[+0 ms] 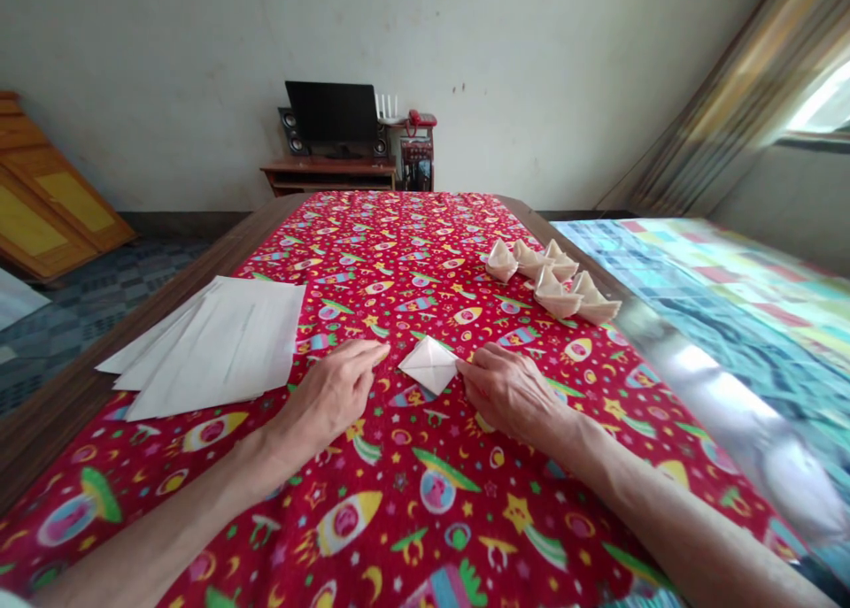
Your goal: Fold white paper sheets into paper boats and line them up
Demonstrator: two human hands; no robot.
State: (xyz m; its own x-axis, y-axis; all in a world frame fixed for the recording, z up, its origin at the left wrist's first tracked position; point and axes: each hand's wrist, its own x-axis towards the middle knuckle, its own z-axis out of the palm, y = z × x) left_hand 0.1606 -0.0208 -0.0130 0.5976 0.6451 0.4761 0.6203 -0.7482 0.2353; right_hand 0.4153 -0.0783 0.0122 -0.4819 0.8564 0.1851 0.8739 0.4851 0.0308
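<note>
Right hand [508, 385]: fingers bent and gathered, fingertips touching the right corner of the folded paper [430, 365]; whether thumb and finger close on that corner cannot be told from this view. Left hand [336, 380]: holding nothing, fingers loosely extended together, thumb a little apart below them, fingertips near the paper's left corner but apart from it.

The folded paper lies flat between the two hands, set cornerwise, with crease lines crossing on its upper face. Judged on appearance, it should be very light, fairly stiff where layers stack, and softer along any single flap. Slippage in the fingers seems a minor risk; tearing or crushing at the points is the greater one (thin paper weakens at a sharp crease). Best hold: lightly at the left and right corners, with fingertips rather than a full grip.

Beneath it is a red patterned cloth [398, 449], whose soft surface may give slightly under pressing. To the left, loose white sheets [245, 342] lie fanned and overlapping. Farther off, to the right, five boat-shaped pieces [556, 296] stand grouped near the edge of the table [50, 444].
</note>
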